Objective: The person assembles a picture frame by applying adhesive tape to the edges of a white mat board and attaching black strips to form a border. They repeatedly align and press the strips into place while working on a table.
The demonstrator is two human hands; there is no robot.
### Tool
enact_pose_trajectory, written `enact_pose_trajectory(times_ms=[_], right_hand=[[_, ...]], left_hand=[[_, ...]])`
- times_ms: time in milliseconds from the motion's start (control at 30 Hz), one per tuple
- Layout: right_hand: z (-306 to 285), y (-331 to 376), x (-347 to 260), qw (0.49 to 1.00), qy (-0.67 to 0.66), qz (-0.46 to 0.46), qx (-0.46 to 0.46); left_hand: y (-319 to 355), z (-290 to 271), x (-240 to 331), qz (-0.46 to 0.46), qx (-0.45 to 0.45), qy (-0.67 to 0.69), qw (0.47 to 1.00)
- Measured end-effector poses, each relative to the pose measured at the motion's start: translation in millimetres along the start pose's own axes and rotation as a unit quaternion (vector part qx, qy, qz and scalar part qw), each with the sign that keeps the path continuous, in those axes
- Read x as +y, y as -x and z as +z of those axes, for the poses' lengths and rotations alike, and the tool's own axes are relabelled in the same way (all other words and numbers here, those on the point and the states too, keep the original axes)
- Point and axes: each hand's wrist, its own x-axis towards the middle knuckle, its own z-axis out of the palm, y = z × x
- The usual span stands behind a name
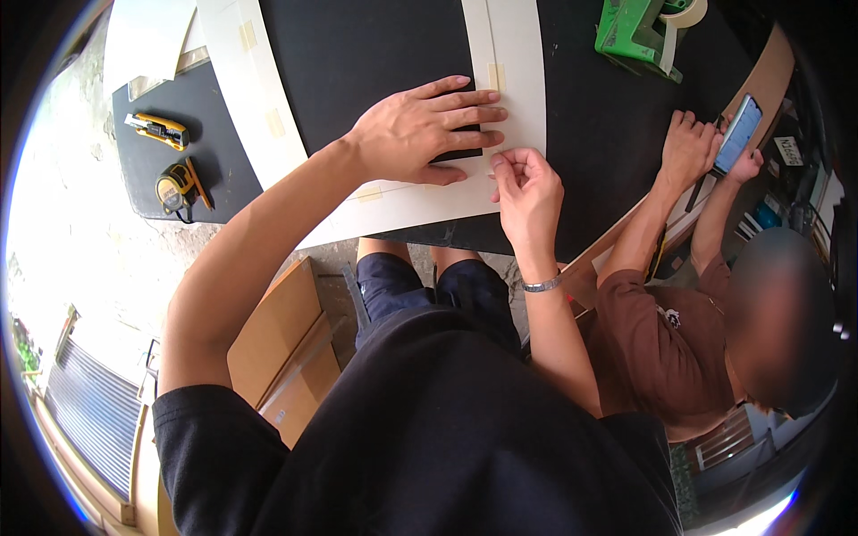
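Black-topped bench [608, 134] fills the head view. On it lies a black panel bordered by cream paper strips [518, 71]. Left hand [424, 129] presses flat, fingers spread, on the panel's corner; right hand [527, 192], at its 4 o'clock, pinches the strip edge. Green tape dispenser [639, 31] sits at 1 o'clock.

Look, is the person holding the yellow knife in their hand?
No. The yellow utility knife lies alone on the black mat, while the left hand presses the black sheet and the right hand pinches at the white board.
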Motion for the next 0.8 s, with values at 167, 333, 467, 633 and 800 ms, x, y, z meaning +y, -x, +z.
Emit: enact_pose_trajectory(times_ms=[167, 333, 467, 633, 800], right_hand=[[5.0, -0.3, -2.8, 0.999, 0.006, 0.017, 0.026], [9.0, -1.4, -2.0, 0.992, 0.110, -0.013, 0.067], [-3.7, 4.6, -3.1, 0.984, 0.175, -0.009, 0.029], [-8.7, 9.1, 0.8, 0.986, 0.152, -0.068, -0.006], [-12.2, -2.8, -7.2, 0.985, 0.140, -0.094, -0.020]], left_hand=[[-0.6, -0.7, -0.7, 0.002, 0.001, 0.003, 1.000], [-0.1, -0.9, -1.4, 0.004, -0.003, -0.001, 1.000], [1.2, 0.4, -1.0, -0.002, -0.004, -0.003, 1.000], [0.3, 0.9, -0.2, 0.001, -0.001, -0.004, 1.000], [0.9, 4.0, -2.4, 0.007, 0.010, 0.007, 1.000]])
